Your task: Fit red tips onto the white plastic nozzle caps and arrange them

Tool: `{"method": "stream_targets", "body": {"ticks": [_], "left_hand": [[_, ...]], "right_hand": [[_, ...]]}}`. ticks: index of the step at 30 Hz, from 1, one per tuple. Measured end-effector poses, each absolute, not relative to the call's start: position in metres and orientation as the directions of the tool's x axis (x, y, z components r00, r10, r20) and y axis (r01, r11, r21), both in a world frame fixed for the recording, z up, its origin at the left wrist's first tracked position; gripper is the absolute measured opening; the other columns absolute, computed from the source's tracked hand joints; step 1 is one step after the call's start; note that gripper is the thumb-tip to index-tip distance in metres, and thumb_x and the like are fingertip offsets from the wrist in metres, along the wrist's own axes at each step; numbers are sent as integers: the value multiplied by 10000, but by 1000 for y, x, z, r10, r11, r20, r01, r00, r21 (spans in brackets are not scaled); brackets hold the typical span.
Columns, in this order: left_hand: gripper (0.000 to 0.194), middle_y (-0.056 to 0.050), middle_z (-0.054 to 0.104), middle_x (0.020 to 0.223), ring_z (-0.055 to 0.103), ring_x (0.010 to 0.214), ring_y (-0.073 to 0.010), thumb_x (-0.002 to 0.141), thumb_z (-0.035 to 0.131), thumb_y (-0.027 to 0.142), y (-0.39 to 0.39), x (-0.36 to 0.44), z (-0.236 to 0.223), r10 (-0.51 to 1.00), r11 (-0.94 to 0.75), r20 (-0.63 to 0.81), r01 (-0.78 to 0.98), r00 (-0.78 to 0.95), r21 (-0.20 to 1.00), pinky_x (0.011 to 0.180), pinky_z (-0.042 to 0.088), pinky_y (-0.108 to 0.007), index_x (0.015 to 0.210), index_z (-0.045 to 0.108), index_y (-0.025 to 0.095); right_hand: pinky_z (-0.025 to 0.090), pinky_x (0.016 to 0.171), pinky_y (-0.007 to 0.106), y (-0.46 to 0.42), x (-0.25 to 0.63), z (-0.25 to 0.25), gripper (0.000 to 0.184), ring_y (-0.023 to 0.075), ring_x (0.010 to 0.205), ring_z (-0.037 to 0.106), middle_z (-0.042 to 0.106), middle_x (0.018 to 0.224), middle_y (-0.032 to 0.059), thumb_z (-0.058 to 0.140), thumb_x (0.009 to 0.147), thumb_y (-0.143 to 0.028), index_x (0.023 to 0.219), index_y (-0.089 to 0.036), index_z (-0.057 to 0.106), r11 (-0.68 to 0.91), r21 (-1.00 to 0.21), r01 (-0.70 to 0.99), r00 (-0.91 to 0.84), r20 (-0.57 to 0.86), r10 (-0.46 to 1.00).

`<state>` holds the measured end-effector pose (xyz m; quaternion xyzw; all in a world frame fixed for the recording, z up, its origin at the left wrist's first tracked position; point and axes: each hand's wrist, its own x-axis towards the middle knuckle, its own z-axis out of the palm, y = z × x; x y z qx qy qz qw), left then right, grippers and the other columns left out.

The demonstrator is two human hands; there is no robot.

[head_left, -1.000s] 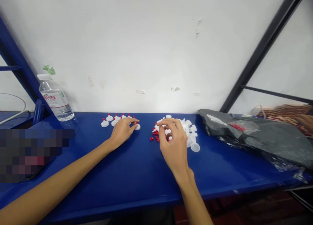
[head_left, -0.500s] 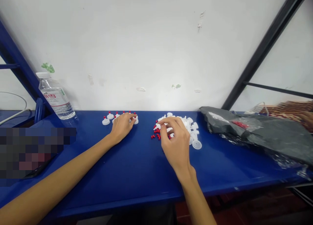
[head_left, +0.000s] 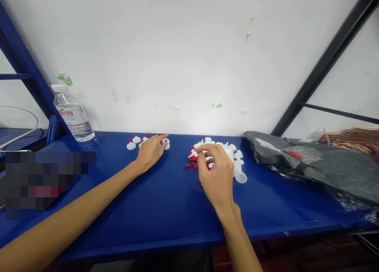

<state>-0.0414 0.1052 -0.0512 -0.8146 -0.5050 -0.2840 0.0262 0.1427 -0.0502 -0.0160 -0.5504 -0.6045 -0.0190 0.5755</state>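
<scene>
My left hand (head_left: pixel 150 152) rests on the blue table (head_left: pixel 166 209) with fingers stretched out, its tips among several white caps with red tips (head_left: pixel 136 140) set out in a group. My right hand (head_left: pixel 216 173) hovers over a heap of loose white plastic caps (head_left: pixel 233 155) and small red plugs (head_left: pixel 191 162). Its thumb and forefinger are pinched together over the heap; what they hold is too small to make out.
A clear water bottle (head_left: pixel 72 116) stands at the back left by a blue frame post. A grey plastic bag (head_left: pixel 314 165) lies at the right, under a slanting black bar (head_left: pixel 322 62). A white wall runs behind the table. A blurred patch covers something at the left edge.
My left hand has slid a little further in among the assembled caps. My right hand's fingers have closed over the heap. The view has shifted slightly.
</scene>
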Motion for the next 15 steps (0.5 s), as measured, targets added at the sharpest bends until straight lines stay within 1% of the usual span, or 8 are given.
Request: {"method": "stream_targets", "body": {"ticks": [3, 5, 6, 8, 9, 10, 12, 15], "left_hand": [[363, -45, 742, 1089, 691, 960, -234, 991, 449, 304, 105, -43, -38, 759, -492, 576, 846, 303, 204, 785, 511, -324, 1266, 680, 255], [365, -61, 733, 1157, 673, 1042, -258, 966, 420, 272, 115, -45, -23, 738, -472, 607, 867, 293, 156, 845, 510, -347, 1161, 727, 241], [371, -72, 731, 1181, 654, 1101, -277, 946, 417, 262, 123, -45, -15, 748, -460, 594, 877, 297, 140, 879, 505, -359, 1116, 744, 226], [392, -96, 736, 1194, 622, 1173, -315, 909, 427, 284, 144, -45, 3, 817, -444, 470, 885, 335, 141, 916, 497, -369, 1095, 759, 194], [414, -100, 745, 1178, 641, 1138, -313, 897, 425, 303, 155, -45, 11, 865, -435, 354, 883, 356, 175, 906, 501, -358, 1105, 762, 184], [431, -94, 754, 1165, 663, 1089, -303, 883, 433, 327, 165, -45, 17, 892, -435, 233, 876, 387, 209, 877, 508, -338, 1121, 762, 182], [437, -76, 776, 1096, 702, 946, -270, 834, 483, 363, 181, -44, 25, 899, -436, 74, 865, 432, 247, 790, 518, -302, 1113, 772, 190], [437, -64, 790, 1002, 700, 770, -226, 756, 564, 407, 191, -44, 27, 877, -449, -56, 854, 478, 261, 669, 505, -274, 1078, 784, 210]], "right_hand": [[525, 743, 306, -50, 143, -16, 216, 157, 836, 649, 666, 1003, 24, 514, 952, -118, 934, -231, 697, 394, -613, 685, 275, 718, 639], [526, 738, 306, -50, 143, -16, 215, 158, 827, 650, 668, 1002, 27, 513, 952, -121, 938, -229, 699, 393, -618, 681, 277, 714, 643], [526, 734, 306, -50, 143, -16, 219, 159, 822, 650, 670, 1003, 29, 509, 953, -122, 939, -230, 699, 392, -620, 680, 277, 712, 646], [529, 733, 309, -50, 143, -16, 229, 164, 827, 650, 673, 1007, 34, 501, 953, -121, 938, -231, 700, 390, -623, 679, 277, 708, 650], [531, 734, 310, -50, 143, -16, 231, 167, 832, 651, 676, 1007, 36, 499, 950, -118, 935, -232, 700, 389, -623, 679, 278, 708, 649], [534, 735, 311, -50, 143, -17, 231, 170, 834, 652, 678, 1004, 38, 499, 947, -116, 930, -232, 699, 389, -623, 679, 280, 709, 648], [539, 733, 311, -50, 143, -17, 229, 172, 832, 653, 682, 999, 41, 502, 942, -114, 921, -232, 697, 387, -626, 677, 284, 708, 647], [543, 725, 305, -50, 144, -17, 224, 167, 816, 649, 684, 995, 38, 505, 948, -119, 922, -232, 697, 383, -629, 676, 286, 704, 650]]}}
